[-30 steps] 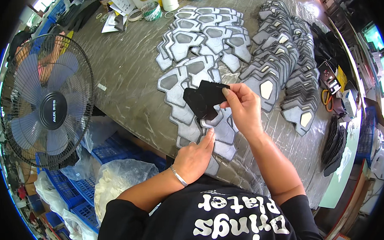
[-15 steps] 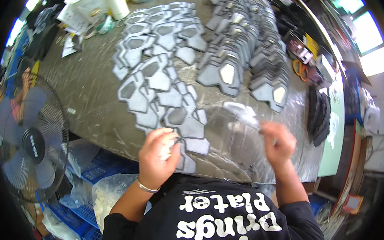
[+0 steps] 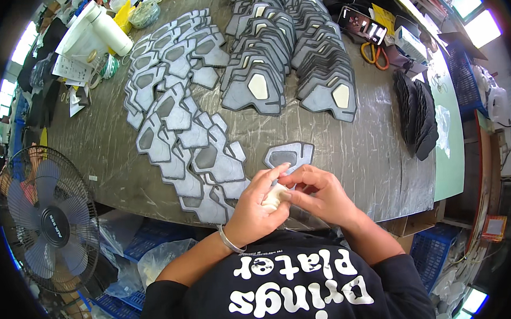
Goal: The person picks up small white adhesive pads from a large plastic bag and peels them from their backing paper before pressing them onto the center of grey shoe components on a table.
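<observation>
Both hands meet at the near table edge: left hand (image 3: 256, 208) and right hand (image 3: 320, 195) pinching a small white wad (image 3: 273, 197), seemingly readying it for the grey piece (image 3: 289, 156) just beyond.

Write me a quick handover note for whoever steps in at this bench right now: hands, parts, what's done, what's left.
Left hand: closed around a small whitish wad, at the near table edge.
Right hand: fingertips pinching the same wad from the other side.
One grey panel piece lies alone, flat, just beyond the hands.
Done, by the look of it: overlapping rows of grey pieces to the left, and stacked rows with pale centres farther back.
A pile of black pieces sits at the right, scissors behind it.
Left: probably the lone piece and the black pile; what the wad is for is unclear.
</observation>
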### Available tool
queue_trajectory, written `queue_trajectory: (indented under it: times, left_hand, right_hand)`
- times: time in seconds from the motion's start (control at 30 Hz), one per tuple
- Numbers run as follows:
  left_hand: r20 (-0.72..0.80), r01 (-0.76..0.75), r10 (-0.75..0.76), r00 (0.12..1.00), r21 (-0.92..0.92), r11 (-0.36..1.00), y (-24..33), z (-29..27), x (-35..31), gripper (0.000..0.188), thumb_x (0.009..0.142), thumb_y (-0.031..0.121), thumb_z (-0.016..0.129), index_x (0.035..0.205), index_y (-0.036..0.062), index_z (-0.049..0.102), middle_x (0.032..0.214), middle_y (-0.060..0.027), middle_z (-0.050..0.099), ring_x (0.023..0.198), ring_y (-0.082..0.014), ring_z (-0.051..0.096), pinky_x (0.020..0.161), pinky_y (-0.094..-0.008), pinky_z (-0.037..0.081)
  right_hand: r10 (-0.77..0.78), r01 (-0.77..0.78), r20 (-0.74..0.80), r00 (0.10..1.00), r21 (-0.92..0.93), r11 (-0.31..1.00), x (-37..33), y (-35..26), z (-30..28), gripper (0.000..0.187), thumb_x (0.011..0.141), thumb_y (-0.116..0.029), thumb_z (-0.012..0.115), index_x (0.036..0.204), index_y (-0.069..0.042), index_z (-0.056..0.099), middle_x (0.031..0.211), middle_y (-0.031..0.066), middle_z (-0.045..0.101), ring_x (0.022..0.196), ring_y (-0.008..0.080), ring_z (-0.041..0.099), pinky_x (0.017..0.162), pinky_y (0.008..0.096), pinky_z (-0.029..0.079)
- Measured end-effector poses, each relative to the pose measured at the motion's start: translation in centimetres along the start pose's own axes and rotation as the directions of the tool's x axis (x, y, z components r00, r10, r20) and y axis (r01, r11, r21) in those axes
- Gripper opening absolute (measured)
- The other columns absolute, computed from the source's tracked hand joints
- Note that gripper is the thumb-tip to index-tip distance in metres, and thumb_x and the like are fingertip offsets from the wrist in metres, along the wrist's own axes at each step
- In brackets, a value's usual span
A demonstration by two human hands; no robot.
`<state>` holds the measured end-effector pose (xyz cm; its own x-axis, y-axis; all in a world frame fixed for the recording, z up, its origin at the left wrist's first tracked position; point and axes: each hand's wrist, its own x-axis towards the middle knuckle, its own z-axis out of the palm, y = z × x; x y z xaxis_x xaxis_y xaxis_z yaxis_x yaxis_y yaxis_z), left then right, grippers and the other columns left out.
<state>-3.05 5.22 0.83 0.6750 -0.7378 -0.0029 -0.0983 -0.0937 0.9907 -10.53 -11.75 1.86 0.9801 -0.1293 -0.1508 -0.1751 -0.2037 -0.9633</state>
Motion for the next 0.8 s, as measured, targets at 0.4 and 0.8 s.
queue_trajectory:
  times: [0.4, 0.8]
  left_hand:
    - [0.020, 0.419, -0.457, 0.889, -0.435, 0.797, -0.7, 0.0, 0.1, 0.029, 0.088, 0.013, 0.068, 0.114, 0.0001, 0.064, 0.082, 0.0008, 0.065, 0.069, -0.0020, 0.056, 0.060, -0.0188, 0.045]
    - [-0.095, 0.319, -0.333, 0.938, -0.138, 0.938, -1.5, -0.2, 1.2, 0.021, 0.088, 0.010, 0.067, 0.106, 0.0005, 0.065, 0.086, -0.0050, 0.067, 0.073, -0.0103, 0.063, 0.063, -0.0237, 0.051]
  right_hand:
    - [0.232, -0.167, -0.087, 0.969, 0.465, 0.870, 0.3, 1.9, -1.7, 0.014, 0.092, -0.006, 0.061, 0.100, 0.005, 0.058, 0.087, 0.0080, 0.066, 0.073, 0.0102, 0.064, 0.063, 0.0221, 0.053]
    - [0.344, -0.315, -0.156, 0.926, 0.183, 0.931, 0.3, 2.8, -2.4, 0.018, 0.090, -0.013, 0.066, 0.091, 0.005, 0.066, 0.070, 0.0030, 0.065, 0.064, 0.0056, 0.060, 0.056, 0.0201, 0.047]
